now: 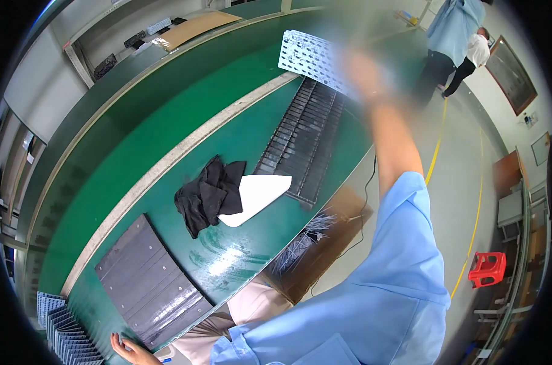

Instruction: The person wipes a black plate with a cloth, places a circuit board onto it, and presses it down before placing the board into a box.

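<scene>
Head camera: your right hand (364, 76), at the end of your outstretched arm, is blurred at the right end of a pale blue, flat sheet (309, 55) with rows of dark holes. The blur hides your fingers, so I cannot tell whether they pinch the sheet or only touch it. The sheet is at the far end of the green work table (197, 249), tilted, overlapping in view the upper end of a long, black, slatted rack (309, 131); whether the two touch is unclear.

Your left hand (130, 351) is low at the near edge, fingers apart and slightly curled, nothing seen in them. Just beside it lies a dark grey, rectangular panel (151, 280) dotted with small pale spots. On the hand's other side, a row of blue-grey, thin sheets (72, 337) stands fanned out at the table's left end.

Between panel and rack, you have a crumpled black cloth (209, 194) overlapping a smooth white piece (258, 198), whose right end reaches the rack's edge. Below the table edge, an open brown cardboard box (349, 213) holds a tangle of thin, pale strips (300, 243).
</scene>
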### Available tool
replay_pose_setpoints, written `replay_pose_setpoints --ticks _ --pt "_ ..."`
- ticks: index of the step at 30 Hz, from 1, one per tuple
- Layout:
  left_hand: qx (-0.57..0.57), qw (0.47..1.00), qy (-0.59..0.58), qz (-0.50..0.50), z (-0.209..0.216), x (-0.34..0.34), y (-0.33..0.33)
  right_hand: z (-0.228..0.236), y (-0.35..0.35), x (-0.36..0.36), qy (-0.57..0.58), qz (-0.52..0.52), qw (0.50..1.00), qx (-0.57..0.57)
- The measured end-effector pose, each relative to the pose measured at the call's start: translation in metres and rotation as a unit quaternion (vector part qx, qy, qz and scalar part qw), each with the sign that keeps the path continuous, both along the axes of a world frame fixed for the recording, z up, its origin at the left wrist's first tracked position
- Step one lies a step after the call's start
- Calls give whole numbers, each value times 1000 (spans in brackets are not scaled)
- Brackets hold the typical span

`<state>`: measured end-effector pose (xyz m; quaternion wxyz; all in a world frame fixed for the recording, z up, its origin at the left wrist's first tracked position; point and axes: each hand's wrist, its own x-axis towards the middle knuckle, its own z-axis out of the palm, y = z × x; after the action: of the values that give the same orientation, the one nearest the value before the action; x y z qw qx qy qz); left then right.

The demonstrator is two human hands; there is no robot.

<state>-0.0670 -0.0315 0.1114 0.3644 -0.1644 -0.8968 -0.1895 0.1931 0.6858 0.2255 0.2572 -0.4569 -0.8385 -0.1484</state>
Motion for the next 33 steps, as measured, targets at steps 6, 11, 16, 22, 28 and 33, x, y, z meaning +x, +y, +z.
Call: replay_pose_setpoints --ticks 6,11,16,22,28,33 --pt "-2 1000 16 -12 -2 -2 0 -1 8 0 -18 4 1000 -8" --pt "-6 1000 5 -6 -3 -3 0 -1 10 1 -24 -3 999 -28" --pt "16 1000 -10 -7 -5 -4 -2 5 -1 -4 -6 2 999 -34" --pt "17 1000 -9 -12 -7 -5 -4 -6 11 -1 2 38 999 18" --pt "10 1000 -9 -10 -8 -5 -6 -7 17 -3 -8 24 999 -26" --pt "21 1000 -12 -8 -4 -3 2 -3 14 -4 -23 16 999 -28"
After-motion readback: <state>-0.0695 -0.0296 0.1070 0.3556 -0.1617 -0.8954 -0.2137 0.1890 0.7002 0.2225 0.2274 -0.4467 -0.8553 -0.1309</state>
